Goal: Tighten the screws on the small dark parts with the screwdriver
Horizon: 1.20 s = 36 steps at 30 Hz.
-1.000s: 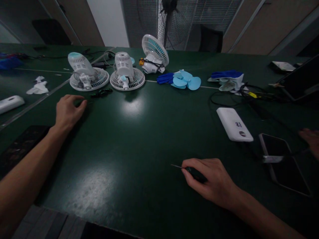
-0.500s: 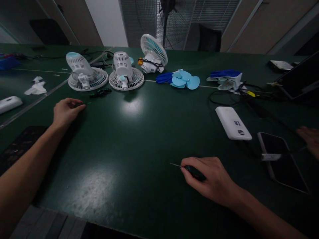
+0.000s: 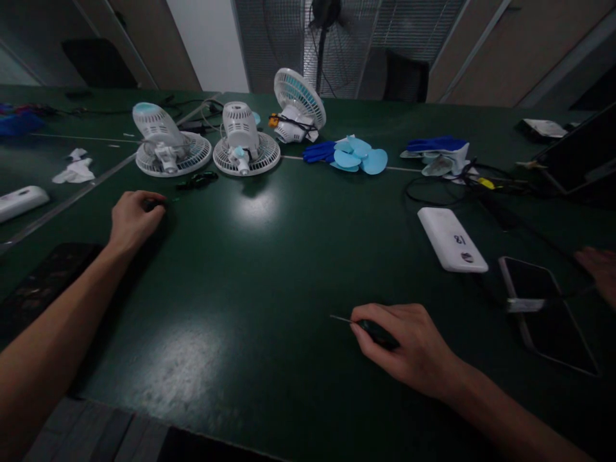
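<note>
My right hand (image 3: 404,346) is closed around the dark handle of a screwdriver (image 3: 378,333), low over the table. Its thin metal shaft points left. Out to the left, my left hand (image 3: 137,221) rests on the table, fingers curled about a small dark thing (image 3: 153,205) that is mostly hidden. A small green bit (image 3: 176,199) shows just past those fingertips. Beyond them lie several dark green-and-black pieces (image 3: 197,180), too dim to name. Behind stand two white fan heads, a left one (image 3: 161,138) and a middle one (image 3: 243,138), grilles down.
Farther back is a tilted fan (image 3: 298,106). Right of it lie blue gloves (image 3: 318,151) and light blue fan blades (image 3: 359,154). A white power bank (image 3: 452,240) and a phone (image 3: 548,308) sit at right, near another person's hand (image 3: 599,269). A black tray (image 3: 52,276) is left.
My left hand has shifted slightly right, and the dark thing in its fingers shows more. My right hand keeps its hold on the screwdriver. The whole view has moved a little.
</note>
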### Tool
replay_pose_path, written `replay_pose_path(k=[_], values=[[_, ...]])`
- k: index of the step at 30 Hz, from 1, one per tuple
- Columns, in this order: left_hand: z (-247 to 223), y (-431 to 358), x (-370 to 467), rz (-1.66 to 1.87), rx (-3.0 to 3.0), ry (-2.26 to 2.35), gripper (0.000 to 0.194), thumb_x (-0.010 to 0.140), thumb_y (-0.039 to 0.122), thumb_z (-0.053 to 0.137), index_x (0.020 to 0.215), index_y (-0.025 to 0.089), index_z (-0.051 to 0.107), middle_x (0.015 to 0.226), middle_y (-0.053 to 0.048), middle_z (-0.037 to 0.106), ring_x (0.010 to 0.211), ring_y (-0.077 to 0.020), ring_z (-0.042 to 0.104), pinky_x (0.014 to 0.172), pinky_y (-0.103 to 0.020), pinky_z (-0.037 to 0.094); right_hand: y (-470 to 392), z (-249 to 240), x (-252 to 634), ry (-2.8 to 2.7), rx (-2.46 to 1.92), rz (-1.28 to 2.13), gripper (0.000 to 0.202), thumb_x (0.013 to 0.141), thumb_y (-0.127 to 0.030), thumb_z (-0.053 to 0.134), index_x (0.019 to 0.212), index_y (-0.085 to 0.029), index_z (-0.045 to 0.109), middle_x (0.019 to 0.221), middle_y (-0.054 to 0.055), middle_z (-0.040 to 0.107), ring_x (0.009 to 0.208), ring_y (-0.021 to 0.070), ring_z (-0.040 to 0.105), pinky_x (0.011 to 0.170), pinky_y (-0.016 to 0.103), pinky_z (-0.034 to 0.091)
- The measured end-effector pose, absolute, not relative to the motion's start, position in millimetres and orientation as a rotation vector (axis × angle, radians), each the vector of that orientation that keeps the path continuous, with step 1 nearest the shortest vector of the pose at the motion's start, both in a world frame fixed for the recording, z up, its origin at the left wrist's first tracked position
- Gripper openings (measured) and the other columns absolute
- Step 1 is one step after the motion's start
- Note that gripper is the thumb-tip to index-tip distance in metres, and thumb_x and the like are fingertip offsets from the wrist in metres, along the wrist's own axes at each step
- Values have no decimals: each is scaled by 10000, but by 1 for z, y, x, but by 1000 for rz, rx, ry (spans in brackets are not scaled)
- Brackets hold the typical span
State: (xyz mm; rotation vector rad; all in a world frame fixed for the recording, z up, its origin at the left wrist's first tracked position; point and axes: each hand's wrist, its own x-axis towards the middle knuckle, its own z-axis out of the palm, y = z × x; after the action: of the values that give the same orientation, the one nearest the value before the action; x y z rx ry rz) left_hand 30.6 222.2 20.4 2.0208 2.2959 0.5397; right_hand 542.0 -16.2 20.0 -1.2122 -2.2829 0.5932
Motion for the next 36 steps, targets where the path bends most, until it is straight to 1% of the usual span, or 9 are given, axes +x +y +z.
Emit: replay_pose_path(k=[4, 7, 14, 18, 22, 26, 28, 31, 36], values=[[23, 217, 40, 438, 2246, 2251, 473, 976, 422, 500, 1322, 129, 637, 1319, -150, 554, 1139, -294, 492, 979, -423, 359, -16, 20, 543, -2289, -1217, 644, 101, 1007, -244, 568, 1090, -237, 625, 824, -40, 698, 635, 97, 636, 595, 251, 424], [22, 216, 44, 325, 2470, 2137, 461, 1026, 445, 424, 1292, 150, 659, 1360, -132, 587, 1225, -318, 448, 1021, -473, 261, -16, 19, 544, -2289, -1208, 652, 106, 1012, -243, 563, 1097, -236, 626, 838, -35, 705, 642, 97, 640, 596, 247, 435], [22, 218, 44, 289, 2650, 2089, 401, 1042, 391, 418, 1163, 130, 699, 1185, -126, 680, 1122, -276, 525, 1002, -430, 251, -16, 20, 544, -2294, -1198, 631, 107, 1007, -236, 566, 1095, -232, 627, 832, -41, 701, 635, 94, 643, 589, 251, 435], [23, 222, 41, 236, 2727, 2036, 382, 1054, 364, 402, 1166, 129, 682, 1181, -118, 674, 1123, -268, 520, 1010, -419, 259, -16, 20, 543, -2286, -1194, 629, 107, 1005, -233, 566, 1087, -228, 634, 837, -38, 711, 638, 96, 652, 594, 251, 441], [19, 228, 39, 240, 2721, 2008, 341, 1032, 340, 452, 1232, 134, 636, 1196, -117, 660, 1124, -275, 529, 993, -411, 307, -17, 20, 544, -2290, -1203, 637, 110, 1011, -239, 565, 1098, -231, 633, 855, -36, 718, 659, 96, 663, 605, 246, 446], [13, 232, 41, 452, 2655, 2087, 289, 982, 271, 520, 1209, 148, 650, 1124, -114, 667, 1046, -260, 568, 1003, -407, 348, -18, 18, 545, -2304, -1215, 628, 115, 1010, -257, 564, 1097, -235, 636, 853, -38, 717, 659, 97, 663, 612, 251, 442], [12, 231, 44, 638, 2635, 2104, 279, 978, 251, 523, 1191, 151, 671, 1154, -123, 646, 1032, -249, 577, 981, -381, 386, -18, 17, 545, -2313, -1235, 614, 122, 1008, -263, 558, 1090, -231, 642, 859, -35, 721, 659, 100, 664, 612, 255, 440], [14, 228, 48, 935, 2592, 2100, 289, 993, 253, 514, 1205, 148, 681, 1188, -128, 610, 988, -210, 589, 915, -318, 443, -17, 18, 545, -2314, -1237, 609, 122, 1006, -266, 555, 1075, -226, 648, 851, -37, 720, 659, 99, 663, 613, 253, 444], [17, 227, 43, 1245, 2515, 2076, 271, 987, 252, 551, 1169, 123, 705, 1100, -108, 622, 869, -157, 594, 896, -281, 490, -18, 19, 544, -2301, -1221, 621, 111, 1009, -258, 563, 1087, -230, 638, 847, -44, 710, 651, 90, 654, 601, 248, 440]])
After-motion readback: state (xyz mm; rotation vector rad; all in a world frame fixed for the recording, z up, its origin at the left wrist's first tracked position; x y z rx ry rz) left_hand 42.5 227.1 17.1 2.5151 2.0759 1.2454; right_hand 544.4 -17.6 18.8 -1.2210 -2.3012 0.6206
